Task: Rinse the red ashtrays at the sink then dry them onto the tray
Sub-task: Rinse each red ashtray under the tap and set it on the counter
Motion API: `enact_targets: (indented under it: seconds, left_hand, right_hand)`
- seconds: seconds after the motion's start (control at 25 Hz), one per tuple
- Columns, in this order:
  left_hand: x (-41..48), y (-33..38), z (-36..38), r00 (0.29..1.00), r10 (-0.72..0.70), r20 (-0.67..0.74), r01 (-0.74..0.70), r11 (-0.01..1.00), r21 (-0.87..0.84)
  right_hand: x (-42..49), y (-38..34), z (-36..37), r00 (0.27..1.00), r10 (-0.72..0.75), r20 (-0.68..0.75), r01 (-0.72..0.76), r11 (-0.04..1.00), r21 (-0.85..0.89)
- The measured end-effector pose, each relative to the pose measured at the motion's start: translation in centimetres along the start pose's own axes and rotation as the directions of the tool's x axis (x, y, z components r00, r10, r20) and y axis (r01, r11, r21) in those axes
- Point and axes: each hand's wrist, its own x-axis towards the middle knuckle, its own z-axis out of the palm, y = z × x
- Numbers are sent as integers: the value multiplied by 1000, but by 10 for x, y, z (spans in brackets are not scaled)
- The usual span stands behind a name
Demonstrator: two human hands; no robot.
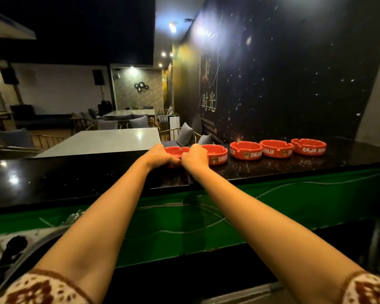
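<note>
Several red ashtrays stand in a row on the black bar counter (75,178). My left hand (160,155) grips the near rim of the leftmost ashtray (177,150). My right hand (195,157) curls over the near left rim of the second ashtray (216,153), which reads SINGA. To the right stand a third ashtray (246,150), a fourth ashtray (276,148) and a fifth ashtray (308,146). Both arms reach far forward over the counter. No tray is in view.
A green panel (206,222) with loose white cables runs under the counter's near edge. At bottom left a metal sink rim (37,242) and a dark object show. Beyond the counter are pale tables, cushioned chairs and a dark starry wall.
</note>
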Motion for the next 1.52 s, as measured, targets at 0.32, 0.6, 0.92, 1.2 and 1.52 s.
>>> enact_targets:
  seconds: [0.32, 0.6, 0.92, 1.2, 1.52]
  left_hand:
    - [-47, 8, 1, 945, 192, -264, -158, 977, 146]
    - [-145, 31, 29, 902, 362, -237, -339, 931, 133]
    - [-237, 15, 163, 971, 240, -2, -233, 939, -255]
    - [-297, -14, 334, 958, -201, 207, 282, 801, -528]
    - [-337, -10, 458, 717, -531, 452, 695, 485, -531]
  right_hand:
    - [-17, -2, -7, 985, 169, -25, -154, 941, 301]
    - [-78, 38, -52, 986, 143, -89, -94, 907, 411]
    - [-213, 199, -76, 944, 283, -170, -179, 872, 456]
    - [-303, 355, -82, 803, 580, 137, -564, 666, 489]
    - [-318, 461, -116, 654, 679, 333, -753, 544, 370]
